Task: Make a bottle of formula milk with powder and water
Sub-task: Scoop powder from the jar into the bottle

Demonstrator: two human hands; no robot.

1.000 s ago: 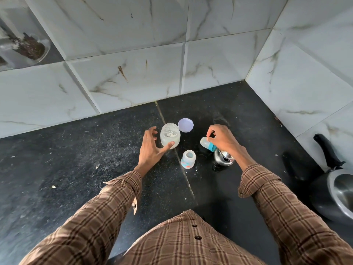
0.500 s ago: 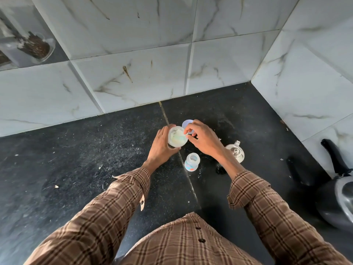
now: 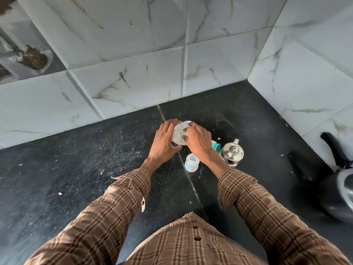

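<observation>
**Both hands on the jar**

The jar (image 3: 178, 135) of powder sits on the black counter (image 3: 76, 169) just short of the back wall, tipped toward the camera. The left hand (image 3: 164, 143) wraps its side, fingers curled round it. Half a second ago the right hand (image 3: 198, 143) only touched the rim with its fingertips; now it covers the mouth, thumb inside the opening, so whether it holds a scoop cannot be told. The lid (image 3: 188, 122) peeks out at 12 o'clock, mostly hidden. At 5 o'clock stands the open bottle (image 3: 191, 164), apart from the jar. A teal cap (image 3: 217, 146) lies at 3 o'clock under the right wrist, touching the steel kettle (image 3: 232, 153) beyond it. The counter is bare to 9 o'clock and toward the body. Walls close 12 and 2 o'clock; a pan (image 3: 342, 192) sits far at 4 o'clock.
</observation>
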